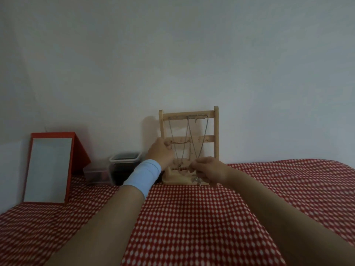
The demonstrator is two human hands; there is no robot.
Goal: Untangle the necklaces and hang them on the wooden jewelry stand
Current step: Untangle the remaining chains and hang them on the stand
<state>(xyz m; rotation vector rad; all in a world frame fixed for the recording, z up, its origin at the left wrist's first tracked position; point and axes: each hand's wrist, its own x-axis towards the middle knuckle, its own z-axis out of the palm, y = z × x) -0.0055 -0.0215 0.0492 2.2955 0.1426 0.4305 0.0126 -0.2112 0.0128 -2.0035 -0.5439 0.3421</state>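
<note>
Wooden jewelry stand (pixel 216 131) upright at the far edge of the desk (pixel 192 217), against the wall (pixel 172 54). Desk covered in red-and-white checked cloth.

Two thin chain necklaces (pixel 192 139) hang from the stand's top bar, each falling in a V toward the base. A short chain is draped along the middle bar on the left side.

Left hand (pixel 160 152), pale blue band (pixel 144 174) on the wrist, raised at the left end of the middle bar; fingers curled in, fingertips pressed together at the end of that short chain. Too blurred to confirm the chain is actually gripped.

Right hand (pixel 208 167) low at the stand's base, fingers bunched together at the bottom of the hanging chains; grip on a chain cannot be told. A small silvery pendant (pixel 197 181) lies on the base, just under this hand.

Left of the stand: dark-filled clear plastic container (pixel 124 166). Toward the far-left corner: red-framed mirror (pixel 50 167), leaning back.
</note>
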